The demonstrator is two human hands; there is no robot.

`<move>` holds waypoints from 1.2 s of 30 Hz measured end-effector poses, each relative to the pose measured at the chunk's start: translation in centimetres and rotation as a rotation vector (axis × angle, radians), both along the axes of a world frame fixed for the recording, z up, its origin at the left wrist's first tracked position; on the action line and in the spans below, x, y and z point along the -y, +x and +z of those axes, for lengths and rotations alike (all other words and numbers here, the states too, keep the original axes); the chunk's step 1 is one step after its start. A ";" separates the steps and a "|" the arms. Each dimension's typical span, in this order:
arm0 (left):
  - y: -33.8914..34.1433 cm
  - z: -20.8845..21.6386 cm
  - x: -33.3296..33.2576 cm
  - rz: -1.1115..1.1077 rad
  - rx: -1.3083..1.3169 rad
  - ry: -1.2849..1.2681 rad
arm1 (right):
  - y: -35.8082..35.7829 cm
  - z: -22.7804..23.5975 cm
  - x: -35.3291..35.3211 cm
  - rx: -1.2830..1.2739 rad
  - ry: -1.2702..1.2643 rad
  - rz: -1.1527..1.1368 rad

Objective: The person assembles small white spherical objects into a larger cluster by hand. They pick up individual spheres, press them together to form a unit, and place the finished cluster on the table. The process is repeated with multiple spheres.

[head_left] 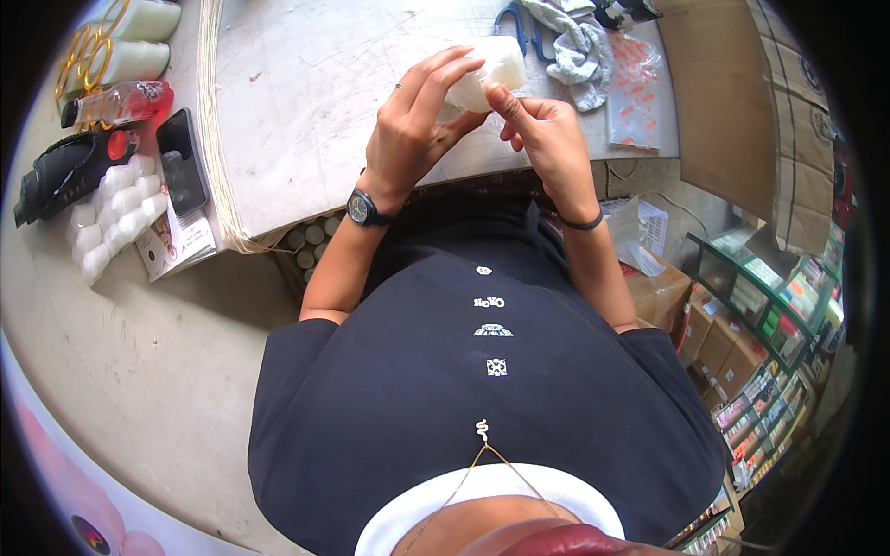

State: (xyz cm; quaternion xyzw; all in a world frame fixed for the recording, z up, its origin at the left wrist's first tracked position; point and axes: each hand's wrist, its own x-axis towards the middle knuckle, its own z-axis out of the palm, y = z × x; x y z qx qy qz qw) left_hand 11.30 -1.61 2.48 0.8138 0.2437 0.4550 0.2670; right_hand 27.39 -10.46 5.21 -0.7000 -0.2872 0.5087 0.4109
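Obliquely btwn L hand (406, 132), R hand (554, 139): wht block (502, 63), long axis away-R.

The left forearm (336, 264) lies at 9 o'clock and slants up toward 1 o'clock; the right forearm (603, 266), at 3 o'clock, leans toward 11. Both arms bend inward, bringing the left hand (413, 120) just short of 12 o'clock and the right hand (549, 139) to 1, near each other. The left fingers (447, 79) arch toward 2 o'clock in a curved grasp, while the right thumb (510, 105) points toward 10, its neighbouring fingers (514, 137) curled beneath.
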 end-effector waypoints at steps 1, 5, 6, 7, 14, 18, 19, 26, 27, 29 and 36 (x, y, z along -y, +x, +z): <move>0.0 0.0 -0.2 0.009 -0.002 0.000 | 0.1 -0.3 -0.3 0.039 -0.047 0.013; -0.9 -0.3 -1.1 0.013 -0.019 -0.074 | -0.4 -1.1 -2.0 0.125 0.079 0.022; -1.1 -0.5 -1.3 0.012 -0.007 -0.081 | -0.5 -1.2 -2.4 0.144 0.110 0.034; -1.3 -0.7 -1.5 0.012 0.005 -0.087 | -0.6 -1.4 -2.7 0.163 0.141 0.047; -2.0 1.3 -1.8 0.001 0.077 -0.381 | -1.4 -2.0 -4.6 0.366 0.475 0.006; -2.6 4.2 -1.9 -0.018 -0.006 -0.459 | -2.0 -1.2 -5.5 0.069 0.677 0.100; -2.7 4.2 -2.2 -0.045 0.041 -0.461 | -1.8 -1.0 -5.5 0.080 0.684 0.126; -3.1 4.9 -3.7 -0.234 0.197 -0.573 | -1.4 0.4 -5.3 0.252 0.717 0.225; -3.0 4.9 -3.7 -0.257 0.217 -0.591 | -1.3 0.5 -5.1 0.256 0.695 0.238; -2.6 4.9 -3.4 -0.263 0.254 -0.595 | -0.9 0.8 -4.9 0.251 0.657 0.262; -1.1 3.0 -2.6 -0.172 0.182 -0.520 | 2.5 0.7 -4.1 0.564 0.628 0.396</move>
